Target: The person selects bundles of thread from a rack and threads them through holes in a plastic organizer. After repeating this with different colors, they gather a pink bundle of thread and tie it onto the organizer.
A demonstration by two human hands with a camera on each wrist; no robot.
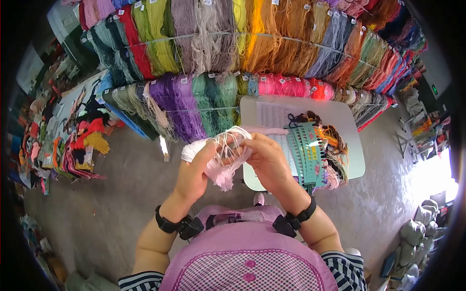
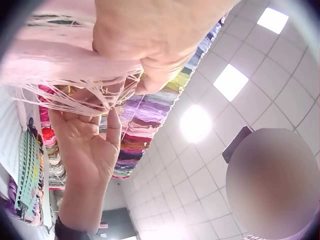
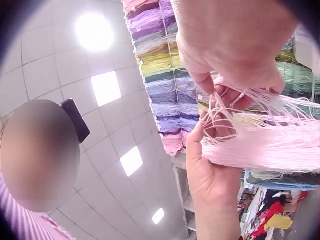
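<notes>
A skein of pale pink yarn is held up in front of the apron, its strands looped and spread between both hands. My left hand grips the skein on its left side, with a white bundled part showing beyond the thumb. On the other side my right hand pinches a few strands between thumb and fingers. In the right wrist view, loose strands cross between the fingertips of the two hands, while the thicker part of the skein lies across the left hand.
A white table stands ahead to the right, bearing printed sheets and a green perforated card with coloured threads. Racks of hanging yarn skeins rise ahead. More coloured yarn lies on a table at left; grey sacks sit at right.
</notes>
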